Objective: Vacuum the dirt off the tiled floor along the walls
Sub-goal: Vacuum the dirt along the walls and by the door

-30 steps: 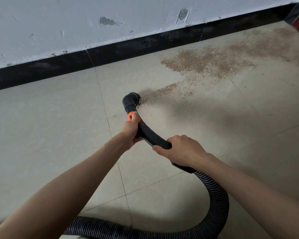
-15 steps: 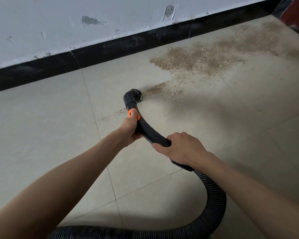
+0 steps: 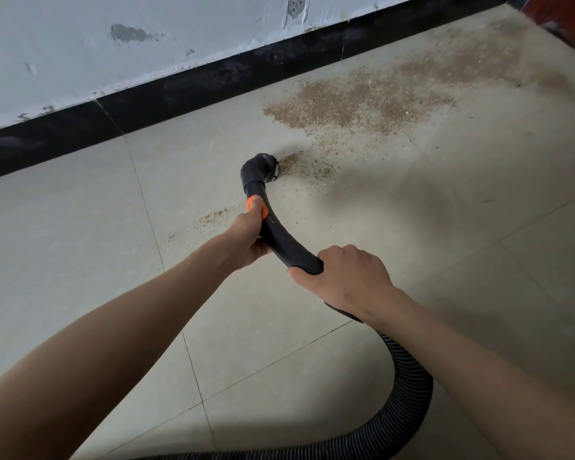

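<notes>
Nearest, the ribbed hose (image 3: pixel 409 380) looped over the floor (image 3: pixel 80 244) behind the right arm. Right hand (image 3: pixel 344 278) was wrapped, fingers curled, round the rear of the curved black tube (image 3: pixel 287 244). Left hand (image 3: pixel 246 235) gripped the tube further forward, thumb on the orange collar (image 3: pixel 258 207). Nozzle (image 3: pixel 259 167) sat down on the tile, its mouth touching the near tip of the dirt (image 3: pixel 356 104).

A thin trail of grit (image 3: pixel 210 219) lay left of the tube, beside a grout line. The main brown patch spread beyond the nozzle toward the black skirting (image 3: pixel 180 91) and wall (image 3: pixel 113 54), thinning to the far right.

Judgement: keep the nozzle flat and low, advance slowly rightward in overlapping strips, finish along the skirting edge, then return for the trail. Hose slack looked sufficient.
</notes>
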Demonstrator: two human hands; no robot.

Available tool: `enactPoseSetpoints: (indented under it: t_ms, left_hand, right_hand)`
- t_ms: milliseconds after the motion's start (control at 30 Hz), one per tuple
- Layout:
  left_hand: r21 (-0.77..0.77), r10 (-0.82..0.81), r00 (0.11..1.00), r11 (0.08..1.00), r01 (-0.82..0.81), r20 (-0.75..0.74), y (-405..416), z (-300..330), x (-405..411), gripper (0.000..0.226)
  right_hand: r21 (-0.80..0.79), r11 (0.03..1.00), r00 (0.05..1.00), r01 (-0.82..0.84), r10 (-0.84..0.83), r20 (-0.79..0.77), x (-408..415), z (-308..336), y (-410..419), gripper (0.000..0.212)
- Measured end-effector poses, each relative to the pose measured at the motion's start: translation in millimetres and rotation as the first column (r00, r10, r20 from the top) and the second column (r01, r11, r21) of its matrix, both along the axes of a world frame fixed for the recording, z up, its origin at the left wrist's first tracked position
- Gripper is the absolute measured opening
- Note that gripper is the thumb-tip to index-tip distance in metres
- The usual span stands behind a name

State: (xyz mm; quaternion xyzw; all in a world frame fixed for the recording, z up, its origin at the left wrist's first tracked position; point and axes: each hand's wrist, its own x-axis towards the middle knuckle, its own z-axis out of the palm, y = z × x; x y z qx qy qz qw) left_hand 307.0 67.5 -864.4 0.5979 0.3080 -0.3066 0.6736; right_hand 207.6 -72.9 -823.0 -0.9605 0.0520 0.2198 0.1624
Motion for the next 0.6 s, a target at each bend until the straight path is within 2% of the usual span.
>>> enactPoseSetpoints:
  t_ms: [200,600]
  left_hand:
    - [0.019,0.013,1.000,1.000,-0.014,0.026,-15.2,-10.5,7.7,0.033]
    - [0.066,-0.098,0.992,0.993,0.093,0.074,-50.9,-10.8,41.2,0.033]
  right_hand:
    - [-0.015,1.000,1.000,0.010,-0.010,0.005,4.0,-5.5,-8.2,0.052]
    - [0.031,0.993,0.993,0.110,-0.110,0.029,24.1,-12.1,-30.8,0.052]
